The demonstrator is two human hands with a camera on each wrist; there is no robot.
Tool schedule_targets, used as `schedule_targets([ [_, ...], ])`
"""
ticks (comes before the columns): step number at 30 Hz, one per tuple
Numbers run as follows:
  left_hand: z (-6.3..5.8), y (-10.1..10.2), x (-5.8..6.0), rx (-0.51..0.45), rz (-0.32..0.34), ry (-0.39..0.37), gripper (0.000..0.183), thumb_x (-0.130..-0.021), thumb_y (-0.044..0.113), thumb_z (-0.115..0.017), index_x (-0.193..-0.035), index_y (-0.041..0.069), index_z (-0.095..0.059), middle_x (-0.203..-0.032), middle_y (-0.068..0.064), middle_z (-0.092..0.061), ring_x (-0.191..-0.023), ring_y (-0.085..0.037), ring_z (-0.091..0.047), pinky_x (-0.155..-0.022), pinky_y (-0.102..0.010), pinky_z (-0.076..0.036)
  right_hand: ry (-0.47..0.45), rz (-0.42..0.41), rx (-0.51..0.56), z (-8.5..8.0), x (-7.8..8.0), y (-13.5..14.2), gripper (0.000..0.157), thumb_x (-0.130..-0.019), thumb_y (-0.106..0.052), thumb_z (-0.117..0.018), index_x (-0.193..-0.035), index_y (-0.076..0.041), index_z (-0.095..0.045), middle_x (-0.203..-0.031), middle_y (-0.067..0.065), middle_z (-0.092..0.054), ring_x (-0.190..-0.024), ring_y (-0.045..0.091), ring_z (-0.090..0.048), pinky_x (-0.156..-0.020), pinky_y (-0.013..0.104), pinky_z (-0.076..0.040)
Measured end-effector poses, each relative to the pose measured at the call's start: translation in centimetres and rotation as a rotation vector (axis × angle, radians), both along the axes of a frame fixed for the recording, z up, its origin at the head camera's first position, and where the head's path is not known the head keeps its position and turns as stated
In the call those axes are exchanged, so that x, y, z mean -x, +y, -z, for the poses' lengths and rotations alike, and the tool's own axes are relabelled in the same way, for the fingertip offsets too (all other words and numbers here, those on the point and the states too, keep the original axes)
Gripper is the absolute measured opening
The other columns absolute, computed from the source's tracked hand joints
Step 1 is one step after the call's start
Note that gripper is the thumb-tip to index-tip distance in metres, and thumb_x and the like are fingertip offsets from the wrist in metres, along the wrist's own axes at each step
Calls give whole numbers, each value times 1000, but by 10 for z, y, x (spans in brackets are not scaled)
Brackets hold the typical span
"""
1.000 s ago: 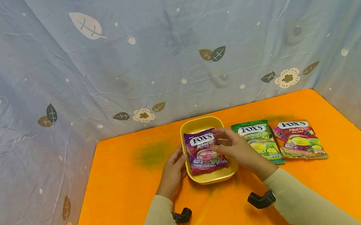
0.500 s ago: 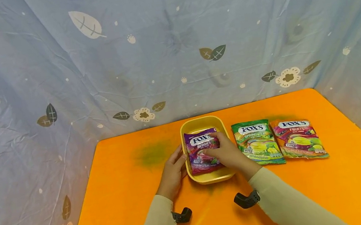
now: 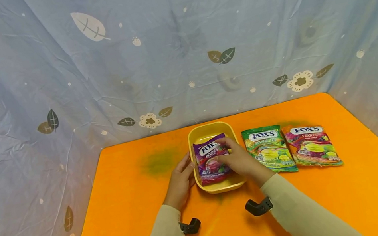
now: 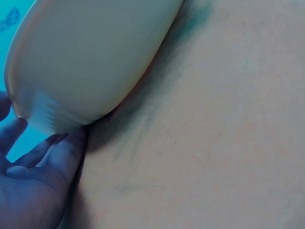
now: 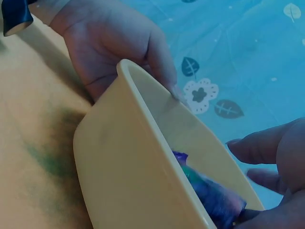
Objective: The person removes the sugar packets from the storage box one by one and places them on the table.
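Observation:
A purple FOX'S Berries candy bag (image 3: 207, 164) lies in a yellow plastic tray (image 3: 221, 188), label up and slightly turned. My right hand (image 3: 240, 161) reaches over the tray's right rim and pinches the bag's right side between thumb and fingers. In the right wrist view the candy bag (image 5: 214, 195) shows partly inside the tray wall, by the fingertips. Against the tray's left outer side rests my left hand (image 3: 180, 181), its fairly straight fingers touching the wall. The left wrist view shows that hand (image 4: 35, 183) beside the tray's outer wall (image 4: 95, 57).
A green FOX'S Spring Tea bag (image 3: 270, 151) and an orange-red FOX'S Fruits bag (image 3: 311, 147) lie side by side right of the tray. The orange tabletop (image 3: 142, 221) ends at a blue patterned curtain (image 3: 172, 47).
My right hand has moved left over the berries bag and taken hold of its right side. The bag has turned slightly counterclockwise. My left hand has stayed at the tray.

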State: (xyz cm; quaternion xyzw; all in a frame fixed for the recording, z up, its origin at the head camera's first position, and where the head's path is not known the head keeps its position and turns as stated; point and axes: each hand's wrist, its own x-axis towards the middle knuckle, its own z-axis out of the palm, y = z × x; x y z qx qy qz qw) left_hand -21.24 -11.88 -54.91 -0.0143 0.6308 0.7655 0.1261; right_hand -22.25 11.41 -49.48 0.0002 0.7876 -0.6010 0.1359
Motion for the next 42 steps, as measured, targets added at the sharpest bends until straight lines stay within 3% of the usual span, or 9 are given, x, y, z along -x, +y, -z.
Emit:
schedule_targets([
  [4,1,0,1,-23,-1,1,56,-117,22,-55,-171,17,-40,-167,-17,-45,-134,-36,-64,-105,-44,-55,2,2,33,0,0,3,60,-107,-13,-71,-162,-16,-47,-165,21,-40,-129,44,-59,-97,51,-61],
  [7,1,0,1,-38,0,-2,55,-117,22,-54,-171,18,-41,-166,-15,-46,-135,-34,-63,-105,-43,-56,-1,3,39,1,-1,4,59,-107,-12,-71,-161,-16,-47,-164,22,-41,-124,43,-63,-87,46,-65],
  [13,0,2,0,-34,7,6,55,-118,22,-53,-171,19,-40,-167,-14,-46,-135,-34,-63,-105,-43,-56,1,12,20,-1,-2,2,61,-105,-9,-72,-161,-14,-48,-161,25,-44,-132,45,-58,-103,51,-58],
  [16,0,2,0,-31,4,4,55,-118,22,-53,-171,19,-41,-167,-14,-45,-135,-35,-63,-105,-43,-55,4,11,20,-1,-3,2,61,-104,-7,-72,-160,-13,-48,-161,26,-44,-132,46,-59,-105,52,-57],
  [24,0,1,0,-38,3,-1,56,-117,22,-54,-171,18,-40,-167,-15,-45,-137,-34,-62,-106,-43,-55,12,2,11,0,-3,2,56,-104,-5,-71,-157,-13,-53,-152,26,-49,-121,41,-64,-97,48,-62],
  [31,-1,2,0,-41,3,-6,55,-117,23,-55,-171,20,-41,-167,-14,-46,-137,-33,-61,-106,-43,-55,-4,16,6,-1,-3,1,52,-106,-11,-72,-156,-17,-56,-147,21,-51,-99,34,-67,-72,38,-64],
  [42,0,2,0,-38,0,-11,55,-117,22,-54,-171,21,-41,-167,-13,-45,-138,-33,-60,-106,-43,-55,53,37,34,-1,-7,2,56,-106,-3,-71,-157,-16,-54,-145,21,-51,-91,31,-66,-66,37,-63],
])
